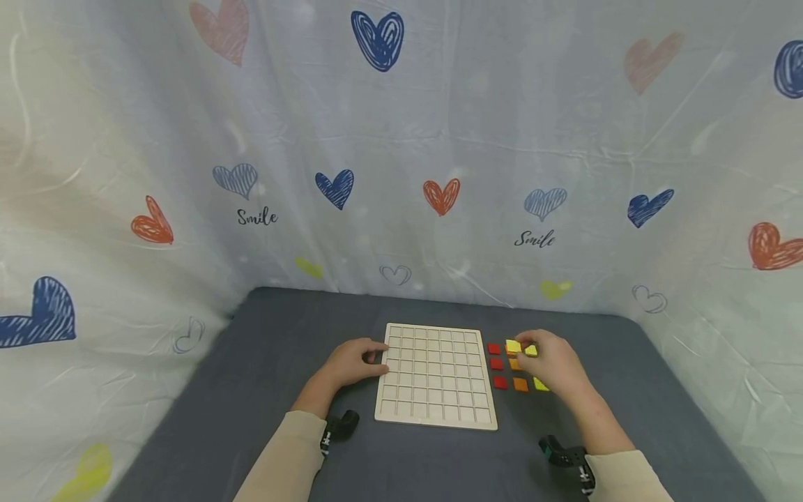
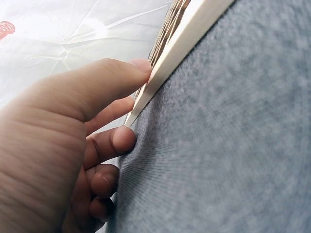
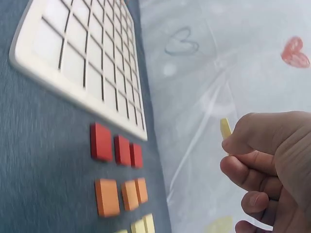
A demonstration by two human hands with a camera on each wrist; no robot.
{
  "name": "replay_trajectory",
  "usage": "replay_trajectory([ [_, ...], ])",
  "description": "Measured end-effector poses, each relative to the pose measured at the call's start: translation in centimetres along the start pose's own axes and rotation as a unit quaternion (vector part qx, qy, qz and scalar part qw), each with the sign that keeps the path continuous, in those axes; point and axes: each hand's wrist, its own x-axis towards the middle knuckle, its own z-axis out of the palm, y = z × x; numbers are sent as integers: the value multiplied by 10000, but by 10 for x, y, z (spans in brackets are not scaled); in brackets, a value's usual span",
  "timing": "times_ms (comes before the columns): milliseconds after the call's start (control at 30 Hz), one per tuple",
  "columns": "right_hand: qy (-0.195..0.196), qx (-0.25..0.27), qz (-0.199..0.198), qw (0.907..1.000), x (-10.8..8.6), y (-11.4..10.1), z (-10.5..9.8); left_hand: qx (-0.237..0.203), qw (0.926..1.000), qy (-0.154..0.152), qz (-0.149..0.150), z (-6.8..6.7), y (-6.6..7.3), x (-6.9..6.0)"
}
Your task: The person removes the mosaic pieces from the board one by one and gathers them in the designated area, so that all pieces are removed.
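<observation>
A pale wooden board [image 1: 436, 376] with a square grid lies flat on the table. My left hand [image 1: 350, 362] touches its left edge, thumb and index fingertips apart along the rim; the left wrist view shows the thumb [image 2: 121, 73] against the board's side [image 2: 170, 58]. Right of the board, my right hand [image 1: 553, 360] pinches a small yellow square tile [image 1: 513, 346] between thumb and fingers, raised above the table. In the right wrist view this tile [image 3: 225, 129] appears edge-on. Below it stand red tiles [image 3: 101, 141], orange tiles [image 3: 107, 197] and yellow tiles [image 3: 148, 223] in rows.
The table has a dark grey cloth [image 1: 295, 328]. A white curtain [image 1: 401, 125] printed with hearts and "Smile" hangs behind and at both sides. A black wrist camera [image 1: 341, 424] sits at the left wrist, another wrist camera [image 1: 561, 454] at the right.
</observation>
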Motion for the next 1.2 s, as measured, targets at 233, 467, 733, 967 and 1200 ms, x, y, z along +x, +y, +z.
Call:
replay_trajectory([
  [233,-80,-255,131,9996,-10,31,-21,21,10000,16,-20,0,0,0],
  [467,-301,-430,499,9974,-19,59,-27,33,10000,34,29,1,-3,2],
  [733,-723,-933,636,9910,-21,85,-21,-63,9999,16,-85,1,-1,1],
  [967,-810,-1147,659,9879,-23,95,-15,-136,9999,-26,-72,1,0,1],
  [1200,-876,-1015,737,9882,-22,95,-12,-152,9998,-49,-99,1,-1,-1],
])
